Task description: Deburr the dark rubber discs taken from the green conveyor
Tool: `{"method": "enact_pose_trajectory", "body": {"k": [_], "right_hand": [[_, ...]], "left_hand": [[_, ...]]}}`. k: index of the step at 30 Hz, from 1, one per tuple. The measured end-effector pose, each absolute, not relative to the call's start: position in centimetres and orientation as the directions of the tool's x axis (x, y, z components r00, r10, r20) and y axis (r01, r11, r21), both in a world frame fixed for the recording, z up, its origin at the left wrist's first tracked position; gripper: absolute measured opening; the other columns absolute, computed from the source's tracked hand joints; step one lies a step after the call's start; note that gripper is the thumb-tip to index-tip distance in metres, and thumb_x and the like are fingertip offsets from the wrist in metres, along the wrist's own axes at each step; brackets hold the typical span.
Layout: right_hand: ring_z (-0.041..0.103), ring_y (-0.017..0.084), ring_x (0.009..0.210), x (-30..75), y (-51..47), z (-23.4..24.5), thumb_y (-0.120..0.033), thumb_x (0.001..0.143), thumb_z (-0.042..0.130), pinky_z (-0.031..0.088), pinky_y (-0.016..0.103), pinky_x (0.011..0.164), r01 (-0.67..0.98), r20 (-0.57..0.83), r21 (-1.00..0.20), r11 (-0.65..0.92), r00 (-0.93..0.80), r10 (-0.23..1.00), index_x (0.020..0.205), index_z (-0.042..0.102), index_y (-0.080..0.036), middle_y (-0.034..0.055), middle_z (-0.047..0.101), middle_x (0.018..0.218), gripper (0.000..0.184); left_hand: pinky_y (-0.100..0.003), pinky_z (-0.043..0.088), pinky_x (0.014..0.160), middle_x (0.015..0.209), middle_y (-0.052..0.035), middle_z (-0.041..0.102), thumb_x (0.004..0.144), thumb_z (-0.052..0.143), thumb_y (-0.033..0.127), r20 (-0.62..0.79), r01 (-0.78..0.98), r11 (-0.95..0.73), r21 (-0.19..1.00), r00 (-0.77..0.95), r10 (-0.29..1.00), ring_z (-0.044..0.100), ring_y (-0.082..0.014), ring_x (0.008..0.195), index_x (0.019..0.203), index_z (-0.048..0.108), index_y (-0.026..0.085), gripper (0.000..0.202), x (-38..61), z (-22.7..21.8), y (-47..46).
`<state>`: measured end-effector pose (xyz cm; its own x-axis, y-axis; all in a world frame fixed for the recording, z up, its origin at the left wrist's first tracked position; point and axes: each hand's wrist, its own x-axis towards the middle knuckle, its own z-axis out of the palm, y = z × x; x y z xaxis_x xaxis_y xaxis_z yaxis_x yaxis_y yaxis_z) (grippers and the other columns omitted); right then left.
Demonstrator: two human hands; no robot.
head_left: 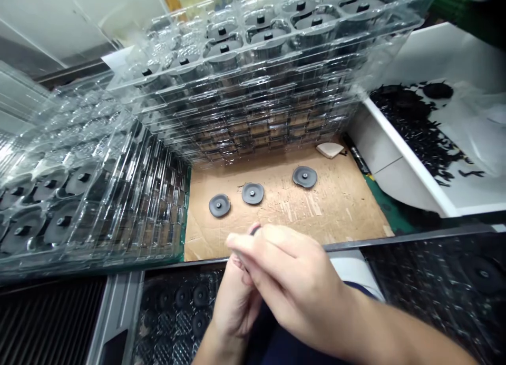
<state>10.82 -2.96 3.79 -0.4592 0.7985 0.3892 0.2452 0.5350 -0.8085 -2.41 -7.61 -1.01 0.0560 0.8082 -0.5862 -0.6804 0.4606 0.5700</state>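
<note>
My right hand [292, 280] and my left hand [235, 302] meet at the near edge of a brown cardboard sheet [336, 207]. Together they pinch a small dark part [255, 229], of which only the top shows above my fingers. The right hand lies over the left and hides most of it. Three grey round discs with a centre stud lie on the cardboard beyond my hands: one on the left [219, 205], one in the middle [253, 193], one further right [304, 176].
Stacks of clear plastic trays holding grey discs stand at the back [256, 91] and left [79, 186]. A white bin [411, 159] at right holds black scraps. Dark trays with discs sit below my hands [185, 302] and at right [454, 280].
</note>
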Motion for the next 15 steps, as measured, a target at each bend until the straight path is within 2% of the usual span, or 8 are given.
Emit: {"method": "enact_pose_trajectory", "body": {"k": [1, 3, 5, 8, 10, 12, 15], "right_hand": [[0.061, 0.016, 0.076, 11.0, -3.0, 3.9, -0.010, 0.089, 0.046, 0.050, 0.026, 0.072, 0.216, 0.366, -0.826, 0.520, -0.497, 0.787, 0.103, 0.065, -0.008, 0.0076, 0.067, 0.084, 0.024], [0.061, 0.013, 0.074, 11.3, -3.1, 4.0, -0.007, 0.087, 0.050, 0.049, 0.021, 0.067, 0.222, 0.225, -0.872, 0.436, -0.609, 0.760, 0.095, 0.067, -0.015, 0.0026, 0.067, 0.082, 0.021], [0.061, 0.012, 0.070, 11.3, -3.1, 3.9, -0.007, 0.086, 0.051, 0.049, 0.022, 0.063, 0.274, 0.168, -0.875, 0.399, -0.601, 0.782, 0.090, 0.068, -0.017, 0.0013, 0.066, 0.078, 0.020], [0.062, 0.017, 0.075, 10.8, -3.4, 3.6, -0.010, 0.089, 0.046, 0.052, 0.029, 0.070, 0.256, 0.379, -0.821, 0.511, -0.427, 0.821, 0.102, 0.065, -0.011, 0.0074, 0.068, 0.083, 0.023], [0.064, 0.016, 0.079, 11.1, -3.6, 3.7, -0.009, 0.089, 0.046, 0.053, 0.027, 0.074, 0.200, 0.407, -0.826, 0.527, -0.435, 0.803, 0.106, 0.063, -0.012, 0.0072, 0.069, 0.087, 0.024], [0.064, 0.012, 0.075, 12.1, -3.6, 3.8, -0.007, 0.086, 0.051, 0.053, 0.020, 0.070, 0.200, 0.286, -0.871, 0.449, -0.537, 0.794, 0.098, 0.065, -0.018, 0.0017, 0.069, 0.085, 0.021], [0.062, 0.010, 0.061, 14.0, -3.4, 3.6, -0.007, 0.083, 0.053, 0.049, 0.019, 0.055, 0.373, 0.118, -0.853, 0.366, -0.544, 0.830, 0.086, 0.066, -0.021, -0.0025, 0.065, 0.071, 0.020]], "left_hand": [[-0.025, 0.047, 0.094, 0.110, -0.0032, 0.070, 0.058, 0.082, 0.031, -0.574, -0.692, 0.445, 0.569, 0.054, 0.817, 0.061, -0.0215, 0.108, 0.109, 0.067, 0.025, 0.054, -2.3, -0.9, -7.6], [-0.027, 0.048, 0.094, 0.108, -0.0032, 0.071, 0.051, 0.086, 0.029, -0.547, -0.702, 0.416, 0.578, 0.045, 0.836, 0.063, -0.0228, 0.106, 0.104, 0.069, 0.025, 0.056, -2.3, -0.8, -7.5], [-0.030, 0.048, 0.094, 0.109, -0.0034, 0.071, 0.051, 0.086, 0.026, -0.541, -0.699, 0.426, 0.575, 0.067, 0.839, 0.063, -0.0244, 0.106, 0.106, 0.068, 0.027, 0.057, -2.2, -0.9, -7.5], [-0.031, 0.043, 0.099, 0.111, -0.0024, 0.071, 0.062, 0.080, 0.029, -0.549, -0.701, 0.448, 0.554, 0.097, 0.830, 0.059, -0.0252, 0.112, 0.108, 0.067, 0.029, 0.048, -2.1, -0.9, -7.4], [-0.028, 0.042, 0.099, 0.111, -0.0011, 0.071, 0.058, 0.082, 0.033, -0.537, -0.701, 0.449, 0.554, 0.111, 0.836, 0.059, -0.0241, 0.113, 0.104, 0.070, 0.030, 0.048, -2.3, -0.7, -7.3], [-0.027, 0.045, 0.095, 0.109, -0.0006, 0.072, 0.048, 0.086, 0.034, -0.530, -0.696, 0.453, 0.557, 0.121, 0.839, 0.062, -0.0226, 0.107, 0.101, 0.071, 0.030, 0.054, -2.6, -0.6, -7.2], [-0.024, 0.051, 0.084, 0.103, -0.0008, 0.073, 0.039, 0.089, 0.032, -0.524, -0.704, 0.456, 0.545, 0.139, 0.840, 0.068, -0.0195, 0.092, 0.100, 0.071, 0.030, 0.064, -2.7, -0.7, -7.0]]}}
